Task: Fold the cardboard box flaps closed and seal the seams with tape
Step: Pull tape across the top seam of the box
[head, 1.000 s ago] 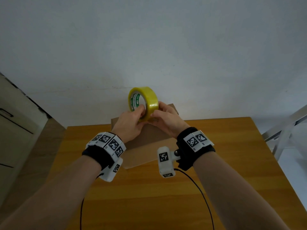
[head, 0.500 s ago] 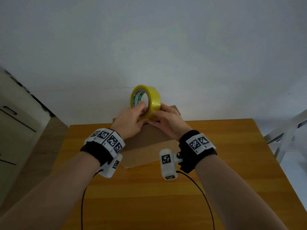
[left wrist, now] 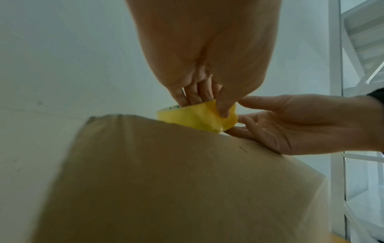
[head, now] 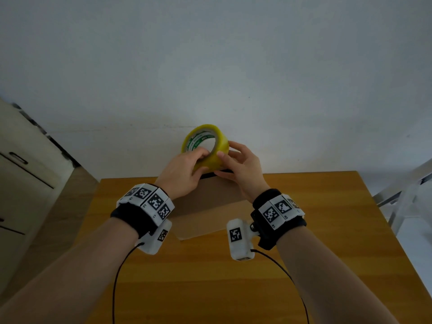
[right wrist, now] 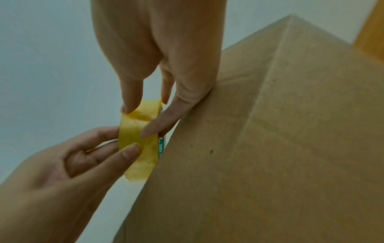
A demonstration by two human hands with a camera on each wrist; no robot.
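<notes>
Since the earlier frames the right hand (head: 240, 169) has loosened off the tape roll (head: 205, 146): its fingers (head: 233, 146), which were bunched against the left hand's at the near side of the roll, are now spread, with the thumb laid on the outer yellow band and the other fingertips touching the band's far right side, while the roll itself has shifted slightly right and tipped so its hole faces more to the near left. The left hand (head: 184, 174) holds the roll, several fingers hooked through the core and the thumb (left wrist: 224, 108) pressed on the outside of the band. The roll stands on edge at the far edge of the cardboard box (head: 205, 206), above and just beyond it, with the box's closed top sloping toward the camera on the wooden tabletop (head: 327, 230). The roll's axis runs roughly from near left to far right, so the band faces the right hand, which is the one placed to work on it; the left only steadies it. In the right wrist view the right thumb (right wrist: 130, 98) and forefinger (right wrist: 158, 125) rest on the band's wrinkled surface without pinching a lifted tab, so I judge the loose end is not yet found or freed. The next move likely turns on catching that end and drawing it toward the near side along the box's top seam, which I cannot make out under the hands.
</notes>
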